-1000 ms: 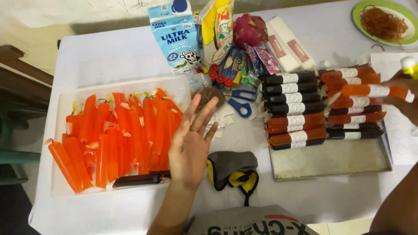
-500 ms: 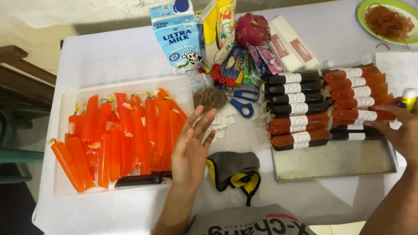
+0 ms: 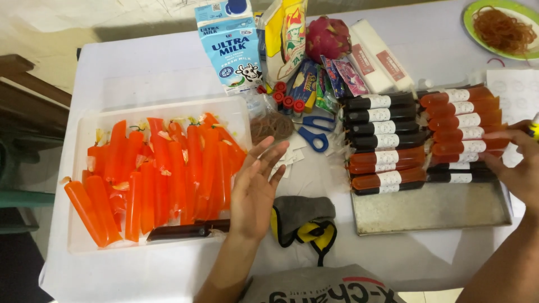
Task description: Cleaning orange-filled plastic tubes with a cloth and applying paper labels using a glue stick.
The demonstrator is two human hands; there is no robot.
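My left hand (image 3: 255, 191) hovers open, fingers spread, over the right edge of a white tray (image 3: 168, 108) filled with several orange ice pops (image 3: 168, 174). One dark ice pop (image 3: 188, 230) lies along the tray's front edge, just left of my wrist. At the far right, my right hand (image 3: 519, 168) has its fingertips on the ends of the orange labelled tubes (image 3: 460, 120) stacked on a metal tray (image 3: 426, 207). A small yellow object (image 3: 533, 130) shows at the top of that hand. Dark labelled tubes (image 3: 382, 120) lie in a row beside the orange ones.
A milk carton (image 3: 233, 47), snack packets, a dragon fruit (image 3: 327, 36) and blue scissors (image 3: 314, 133) crowd the table's back middle. A grey and yellow cloth (image 3: 303, 221) lies near the front edge. A green plate (image 3: 470, 11) of rubber bands sits far right.
My right hand has lowered the orange tube it held onto the stack and now rests at the tubes' ends. My left hand has dropped slightly toward me, still open.
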